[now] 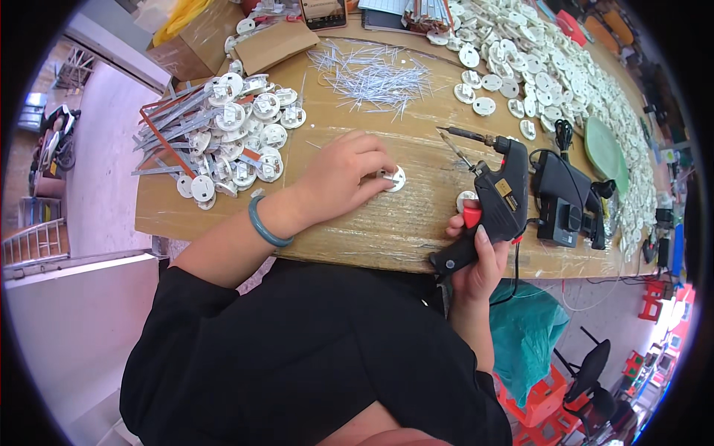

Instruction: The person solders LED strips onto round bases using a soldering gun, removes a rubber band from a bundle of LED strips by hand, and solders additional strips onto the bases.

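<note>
- On the table (342, 239), a white disc (399, 181) is touched at its nine o'clock edge by the half-curled left hand (348, 172); whether it is pinched cannot be told.
- A black soldering gun (507, 192), at three o'clock from the disc, is grasped by the closed right hand (482, 262), tip pointed towards ten.
- Thin pale rods (373, 80) are scattered towards twelve.
</note>
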A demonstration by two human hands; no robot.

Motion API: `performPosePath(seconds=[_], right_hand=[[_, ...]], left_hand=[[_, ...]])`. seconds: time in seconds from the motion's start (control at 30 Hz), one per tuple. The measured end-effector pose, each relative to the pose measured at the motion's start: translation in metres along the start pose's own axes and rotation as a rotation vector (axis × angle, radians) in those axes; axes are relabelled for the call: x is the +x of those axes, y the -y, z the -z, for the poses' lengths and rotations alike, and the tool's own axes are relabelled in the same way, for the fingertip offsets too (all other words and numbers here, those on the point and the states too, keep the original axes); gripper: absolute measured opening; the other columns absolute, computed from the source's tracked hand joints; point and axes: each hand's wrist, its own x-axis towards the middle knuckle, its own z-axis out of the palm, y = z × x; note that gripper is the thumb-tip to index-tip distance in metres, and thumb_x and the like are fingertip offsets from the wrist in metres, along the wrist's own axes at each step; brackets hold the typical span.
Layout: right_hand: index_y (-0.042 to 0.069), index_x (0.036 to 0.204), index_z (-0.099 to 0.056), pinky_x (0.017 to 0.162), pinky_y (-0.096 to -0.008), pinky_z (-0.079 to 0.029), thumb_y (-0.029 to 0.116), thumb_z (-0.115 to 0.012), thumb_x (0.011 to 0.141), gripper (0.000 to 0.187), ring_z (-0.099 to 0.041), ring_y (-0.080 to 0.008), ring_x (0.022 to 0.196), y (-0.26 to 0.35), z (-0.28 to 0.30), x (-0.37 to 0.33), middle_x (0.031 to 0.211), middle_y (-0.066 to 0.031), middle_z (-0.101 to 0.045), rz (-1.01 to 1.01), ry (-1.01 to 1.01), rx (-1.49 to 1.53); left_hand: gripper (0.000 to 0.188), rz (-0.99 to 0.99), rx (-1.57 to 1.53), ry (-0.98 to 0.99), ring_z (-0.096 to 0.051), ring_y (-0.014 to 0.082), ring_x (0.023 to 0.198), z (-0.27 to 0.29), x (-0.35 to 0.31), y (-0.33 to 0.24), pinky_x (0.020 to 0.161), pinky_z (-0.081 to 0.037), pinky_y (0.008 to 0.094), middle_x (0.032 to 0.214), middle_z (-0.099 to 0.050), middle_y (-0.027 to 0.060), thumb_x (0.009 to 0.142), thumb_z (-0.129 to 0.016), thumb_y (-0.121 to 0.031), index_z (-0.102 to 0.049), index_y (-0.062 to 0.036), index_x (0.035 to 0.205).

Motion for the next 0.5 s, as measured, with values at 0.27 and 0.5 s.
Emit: performPosePath(seconds=[0.27,0.5], right_hand=[[-0.006,0.133,-0.043,0.081,-0.0369,-0.057,0.003,-0.056,0.089,0.047,-0.067,-0.0272,0.095,0.0012,-0.0018,-0.0002,0.121,-0.0232,-0.058,-0.014,-0.012,-0.001],[-0.007,0.131,-0.045,0.081,-0.0366,-0.057,0.004,-0.057,0.089,0.045,-0.067,-0.0268,0.094,0.0006,-0.0014,-0.0012,0.120,-0.0227,-0.059,-0.020,-0.008,-0.005]], left_hand=[[0.013,-0.053,-0.110,0.019,-0.061,0.0238,0.082,-0.0036,-0.0006,-0.0039,0.071,-0.049,0.0341,0.089,-0.063,0.0059,0.077,-0.075,-0.007,-0.072,-0.0079,0.090],[0.010,0.149,-0.412,0.159,-0.060,0.0159,0.083,-0.0027,-0.0015,-0.0054,0.071,-0.049,0.0276,0.091,-0.060,0.0031,0.079,-0.075,-0.005,-0.073,-0.0070,0.088]])
